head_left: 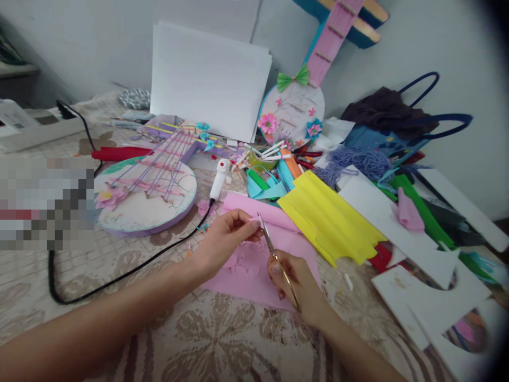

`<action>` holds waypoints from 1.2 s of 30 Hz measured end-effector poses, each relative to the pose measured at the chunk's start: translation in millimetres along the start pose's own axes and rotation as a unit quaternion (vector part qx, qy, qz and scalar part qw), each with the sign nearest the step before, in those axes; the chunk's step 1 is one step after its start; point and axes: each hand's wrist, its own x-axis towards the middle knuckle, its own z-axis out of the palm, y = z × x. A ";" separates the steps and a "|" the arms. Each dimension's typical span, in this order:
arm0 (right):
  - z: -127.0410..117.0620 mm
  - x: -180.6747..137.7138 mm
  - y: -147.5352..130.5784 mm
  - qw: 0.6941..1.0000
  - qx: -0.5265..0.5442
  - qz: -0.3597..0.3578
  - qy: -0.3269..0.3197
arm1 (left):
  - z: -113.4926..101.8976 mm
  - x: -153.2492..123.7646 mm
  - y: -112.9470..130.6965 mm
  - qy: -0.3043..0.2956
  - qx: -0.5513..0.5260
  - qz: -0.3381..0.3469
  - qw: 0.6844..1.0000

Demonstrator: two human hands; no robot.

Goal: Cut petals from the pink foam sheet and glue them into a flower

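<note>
Scissors [270, 245] lie at the centre of the frame, their long axis slanting from the gold handles at lower right to the tips at upper left. The right hand [299, 278] has its fingers wrapped round those handles; the left hand [225, 239] pinches a small pink scrap [256, 219] between thumb and forefinger. The scrap sits just beside the blade tips, up and left of the right fingers, above the pink sheet [254, 291].

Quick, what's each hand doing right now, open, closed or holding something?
Left hand: closed, fingers pinching a small pink piece.
Right hand: closed around the gold handles of the scissors.
</note>
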 end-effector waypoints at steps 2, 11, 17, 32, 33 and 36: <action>0.1 0.1 -1.4 1.000 -0.002 0.000 0.001 | 0.2 -0.2 -0.1 0.003 -0.001 0.000 1.000; 0.9 -1.4 -1.1 1.000 0.002 0.015 0.003 | 0.4 0.1 -2.1 0.005 -0.004 0.005 1.000; 1.2 -0.6 -4.8 1.000 0.004 0.024 0.007 | -0.1 0.5 -1.3 0.004 -0.002 0.003 1.000; 2.8 -0.6 -5.7 0.998 0.040 0.058 0.006 | -0.8 0.9 -1.4 0.003 -0.007 0.003 1.000; 2.8 -0.5 -5.6 0.997 0.042 0.058 0.005 | -0.9 0.9 -1.4 0.002 -0.006 0.003 1.000; 3.2 -0.8 -4.5 0.998 0.041 0.055 0.007 | -1.0 0.6 -0.9 0.000 -0.004 0.004 1.000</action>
